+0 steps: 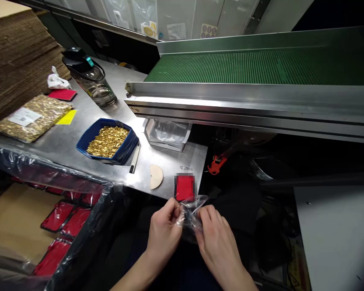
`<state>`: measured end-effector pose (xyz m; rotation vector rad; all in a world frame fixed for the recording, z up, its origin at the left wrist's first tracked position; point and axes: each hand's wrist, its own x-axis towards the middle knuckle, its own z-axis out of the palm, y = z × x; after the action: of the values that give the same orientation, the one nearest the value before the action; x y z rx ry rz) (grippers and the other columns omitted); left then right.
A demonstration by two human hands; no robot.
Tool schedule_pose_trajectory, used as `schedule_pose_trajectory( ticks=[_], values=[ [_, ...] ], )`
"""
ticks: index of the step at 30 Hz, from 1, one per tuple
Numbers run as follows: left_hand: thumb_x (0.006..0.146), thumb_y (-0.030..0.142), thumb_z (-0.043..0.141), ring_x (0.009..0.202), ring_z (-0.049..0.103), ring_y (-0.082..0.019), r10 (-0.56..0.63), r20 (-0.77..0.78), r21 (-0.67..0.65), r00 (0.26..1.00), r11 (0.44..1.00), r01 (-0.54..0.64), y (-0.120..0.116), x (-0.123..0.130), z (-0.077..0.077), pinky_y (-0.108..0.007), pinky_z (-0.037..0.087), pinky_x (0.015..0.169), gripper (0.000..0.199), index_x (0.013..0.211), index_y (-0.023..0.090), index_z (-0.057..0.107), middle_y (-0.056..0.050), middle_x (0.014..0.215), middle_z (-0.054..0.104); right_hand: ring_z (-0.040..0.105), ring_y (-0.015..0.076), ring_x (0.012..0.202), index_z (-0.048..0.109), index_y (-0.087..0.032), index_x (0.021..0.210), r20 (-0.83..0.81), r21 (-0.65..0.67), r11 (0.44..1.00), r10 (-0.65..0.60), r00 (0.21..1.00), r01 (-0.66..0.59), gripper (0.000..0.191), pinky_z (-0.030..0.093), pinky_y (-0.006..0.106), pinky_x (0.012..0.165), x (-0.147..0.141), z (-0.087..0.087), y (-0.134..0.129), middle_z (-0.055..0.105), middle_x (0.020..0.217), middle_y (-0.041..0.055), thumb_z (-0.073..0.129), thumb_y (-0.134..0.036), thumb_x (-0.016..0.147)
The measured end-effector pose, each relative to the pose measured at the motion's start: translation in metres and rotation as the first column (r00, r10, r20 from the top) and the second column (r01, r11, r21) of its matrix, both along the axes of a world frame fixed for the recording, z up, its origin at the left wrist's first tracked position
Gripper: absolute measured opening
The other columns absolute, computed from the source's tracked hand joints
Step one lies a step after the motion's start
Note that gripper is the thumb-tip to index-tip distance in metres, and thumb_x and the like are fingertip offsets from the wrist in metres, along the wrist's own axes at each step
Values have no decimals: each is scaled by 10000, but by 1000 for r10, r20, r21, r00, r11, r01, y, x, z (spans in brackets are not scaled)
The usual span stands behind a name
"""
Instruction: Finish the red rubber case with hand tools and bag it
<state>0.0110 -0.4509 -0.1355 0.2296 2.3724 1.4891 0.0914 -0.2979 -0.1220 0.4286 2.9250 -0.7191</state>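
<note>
Between my two hands is a clear plastic bag [190,213], crumpled and shiny. My left hand [166,226] pinches its left side with curled fingers. On the other side my right hand [216,233] grips the bag, fingers closed over the plastic. What lies inside the bag, if anything, I cannot make out. Just beyond my fingers, at the table's front edge, is a red rectangular piece with a dark border [185,187], partly blurred. Small metal pins or clips [186,168] lie behind it. A pale half-round disc [156,177] rests to the left.
A blue bin of gold-coloured small parts [107,141], a cutter knife [135,159], a clear tray [168,135] and a water bottle [92,83] stand on the metal table. A green conveyor [230,68] crosses behind. At left, a plastic-lined box [113,198] holds several red packets [58,215].
</note>
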Motion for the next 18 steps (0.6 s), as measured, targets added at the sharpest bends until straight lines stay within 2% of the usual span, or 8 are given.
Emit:
schedule_pose_trajectory(
  ticks=[2,4,6,8,10,14,16,18],
  values=[
    [804,59,495,583,347,-112,-185,117,-98,976,976,197,-10,2,1,-268,260,575,236,712,228,359,74,624,405,534,165,614,498,-236,715,55,-61,992,-110,992,113,274,329,299,603,-12,0,-4,580,665,-13,508,-341,968],
    [750,28,480,606,359,-115,-258,219,-136,941,947,291,-24,4,-2,-272,252,593,228,713,223,367,72,627,408,453,134,536,417,-222,636,185,-172,968,-152,971,184,393,286,294,564,-23,3,0,475,555,-47,526,-398,970],
    [788,97,538,639,362,-117,-257,355,-32,899,957,287,-43,6,-8,-259,262,600,217,718,222,375,67,659,398,543,128,648,530,-232,731,266,-401,911,13,964,99,229,359,260,618,-29,5,10,591,686,-58,671,-335,879],
    [848,294,641,652,349,-115,-244,504,128,829,970,208,-64,8,-18,-241,279,594,299,735,225,372,68,688,384,625,139,853,642,-276,957,256,-649,761,229,939,-8,255,445,237,750,-27,2,21,691,936,-54,803,-274,759],
    [852,538,669,609,308,-104,-185,613,198,769,977,77,-83,10,-27,-227,259,550,449,744,233,357,80,672,354,649,155,913,678,-278,1085,280,-809,582,249,927,88,384,489,245,790,-22,-10,26,710,1014,-20,848,-331,745],
    [839,769,563,497,225,-80,56,661,60,748,990,-127,-103,12,-39,-222,180,455,578,719,231,389,106,602,283,709,151,803,713,-182,1091,490,-850,123,-169,855,512,466,527,218,617,-21,-53,3,738,1054,78,785,-551,816],
    [825,799,551,467,236,-78,115,636,13,763,987,-160,-103,12,-42,-223,192,438,600,709,224,426,107,573,288,728,141,811,688,-186,1166,531,-833,0,-278,800,553,568,539,202,590,-28,-71,-15,714,1201,108,754,-628,816],
    [814,810,550,452,271,-84,134,605,-7,785,987,-163,-98,12,-44,-224,210,437,610,697,220,451,102,551,305,721,110,764,664,-204,1196,542,-827,-58,-344,766,559,594,526,177,552,-36,-83,-30,703,1227,93,741,-654,815]
  ],
)
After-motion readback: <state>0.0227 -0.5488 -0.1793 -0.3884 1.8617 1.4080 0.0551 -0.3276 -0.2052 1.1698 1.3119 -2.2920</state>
